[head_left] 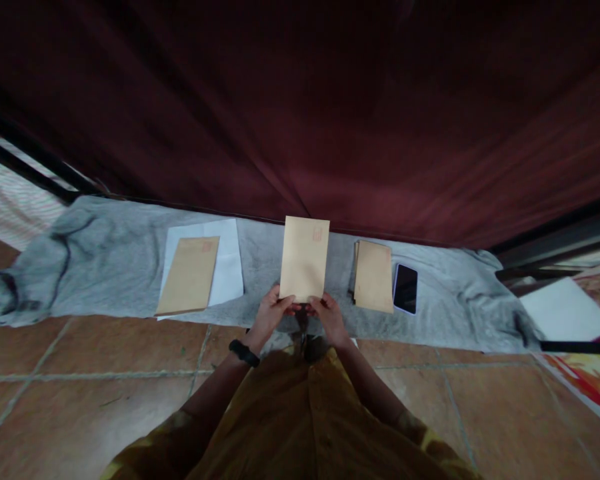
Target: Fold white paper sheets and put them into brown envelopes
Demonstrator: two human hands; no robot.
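Head view, only one. Brown envelope [304, 260] is held mid-scene, in front of the body, over the grey cloth [125, 267]. Contact between envelope and cloth can't be told. Near edge is clamped at both corners: left one by the left hand [273, 310], right one by the right hand [329, 312], thumbs on the upper face. Wristband [244, 353] is worn on the left wrist.

To the left, a second envelope [190, 273] is laid on white paper [227, 267]. To the right, an envelope stack [374, 277] is set down, edges slightly staggered, with a phone [405, 289] just beside it, screen dark.

Step, as judged: one envelope is being handled between the two sets. For the next move, an even, light two-handed pinch is called for, so that the paper isn't creased.

Writing: small red print [317, 234] is seen at the far right corner of the held envelope, too small to be read. A fainter red mark is carried by the left one. No brand can be read anywhere, phone included.
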